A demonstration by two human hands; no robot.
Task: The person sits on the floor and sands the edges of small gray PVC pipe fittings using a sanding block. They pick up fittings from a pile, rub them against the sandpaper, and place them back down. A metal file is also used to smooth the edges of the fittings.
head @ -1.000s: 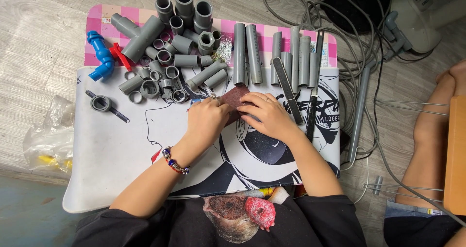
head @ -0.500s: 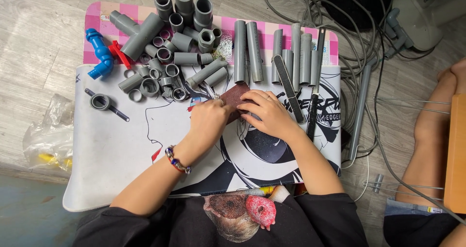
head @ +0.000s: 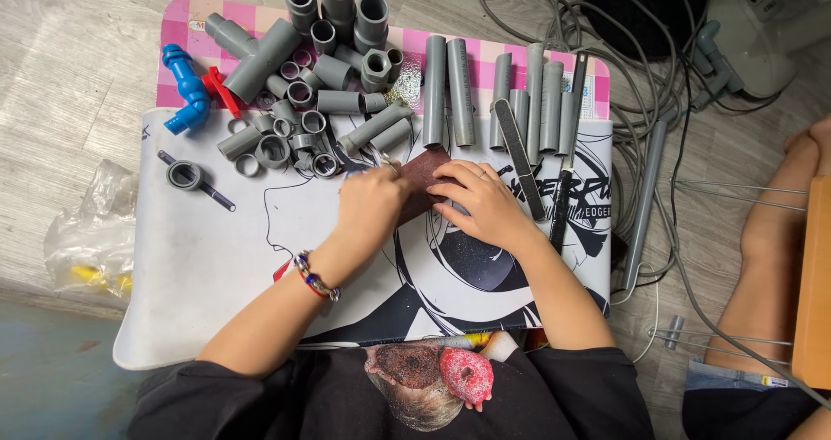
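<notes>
- Left hand (head: 370,205), mid-frame, curled shut on a small object I cannot identify, against the sandpaper sheet (head: 424,176).
- Right hand (head: 485,206) presses flat on the sheet.
- Grey pipe fittings (head: 320,102) are heaped at upper left of the surface (head: 199,276).

Even, bright, diffuse light from above; shadows soft and short under grey pipes (head: 450,89). Mild sheen on white mat (head: 199,276). Focus sharp centre; slight wide-angle bending at edges. No motion blur on hands.
</notes>
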